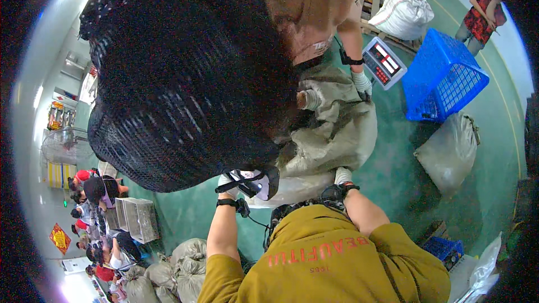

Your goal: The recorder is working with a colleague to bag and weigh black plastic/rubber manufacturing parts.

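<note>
A greyish-beige woven sack (331, 140) lies crumpled in front of me, above a pale, translucent bag (300, 189). My right hand (343, 176), in a white knit glove, touches the woven sack's near edge; its fingers are hidden against the material. My left hand (227, 185), also gloved, is beside the pale bag's left end, partly covered by a co-worker's head and a dark device there. Across from me, that co-worker in a black mesh head covering (185, 90) bends over the sack. The co-worker's gloved hands (363, 85) rest on its far side.
Beyond the sack stands a digital scale display (384, 63). To its right are a blue plastic crate (443, 78) and a filled translucent sack (449, 154). A white sack (402, 12) sits on a pallet. Stuffed sacks (177, 272) are heaped at lower left, near several people.
</note>
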Tool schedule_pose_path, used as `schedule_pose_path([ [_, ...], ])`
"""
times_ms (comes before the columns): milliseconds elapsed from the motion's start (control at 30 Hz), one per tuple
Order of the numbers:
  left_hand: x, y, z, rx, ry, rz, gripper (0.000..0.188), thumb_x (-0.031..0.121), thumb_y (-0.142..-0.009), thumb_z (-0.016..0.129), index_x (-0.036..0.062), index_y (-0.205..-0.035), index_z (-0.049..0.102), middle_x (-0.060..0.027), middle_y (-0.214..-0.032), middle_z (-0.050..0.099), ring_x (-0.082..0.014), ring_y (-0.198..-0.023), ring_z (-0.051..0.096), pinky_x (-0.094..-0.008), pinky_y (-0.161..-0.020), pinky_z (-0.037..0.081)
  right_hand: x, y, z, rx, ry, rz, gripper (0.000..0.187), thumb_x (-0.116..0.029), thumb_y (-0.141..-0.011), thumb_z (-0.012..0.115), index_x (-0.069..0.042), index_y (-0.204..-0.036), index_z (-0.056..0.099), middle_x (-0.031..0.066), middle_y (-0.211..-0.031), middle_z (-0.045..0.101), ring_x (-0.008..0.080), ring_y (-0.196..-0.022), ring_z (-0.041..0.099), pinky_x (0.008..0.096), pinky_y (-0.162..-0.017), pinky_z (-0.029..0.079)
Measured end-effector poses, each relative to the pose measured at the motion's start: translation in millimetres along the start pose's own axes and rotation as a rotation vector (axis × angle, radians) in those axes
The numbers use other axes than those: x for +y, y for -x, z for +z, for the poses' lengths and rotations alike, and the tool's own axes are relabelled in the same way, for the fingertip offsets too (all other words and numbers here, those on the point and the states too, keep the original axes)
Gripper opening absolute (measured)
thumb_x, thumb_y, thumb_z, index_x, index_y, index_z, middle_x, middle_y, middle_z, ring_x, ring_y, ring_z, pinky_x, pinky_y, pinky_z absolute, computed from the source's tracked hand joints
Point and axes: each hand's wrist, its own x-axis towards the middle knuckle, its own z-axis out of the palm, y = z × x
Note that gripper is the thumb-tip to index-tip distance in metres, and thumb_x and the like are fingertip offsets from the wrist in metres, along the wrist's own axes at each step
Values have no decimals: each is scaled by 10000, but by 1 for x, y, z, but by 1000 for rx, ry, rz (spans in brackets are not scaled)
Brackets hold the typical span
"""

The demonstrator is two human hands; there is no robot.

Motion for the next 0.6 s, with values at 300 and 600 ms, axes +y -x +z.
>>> schedule_pose_path([
  [300, -7, -11, 21, 235, 397, -232, 342, 293, -883, 523, 42, -1109, 580, -85, -1018, 625, -250, -935, 588, -379, -853, 473, 30, 5, 10, 225, 13, 47, 310, -326, -762, 479, -64, -897, 576, 158, -890, 651, 306, -854, 626, 410, -792, 485],
  [600, 15, -12, 32, 272, 428, -243, 380, 325, -900, 544, 51, -1164, 545, -81, -1094, 600, -260, -980, 582, -409, -871, 493, 18, 9, -3, -21, 70, -18, 464, -340, -699, 631, -74, -1079, 613, 153, -1050, 640, 301, -979, 611, 393, -866, 477],
])
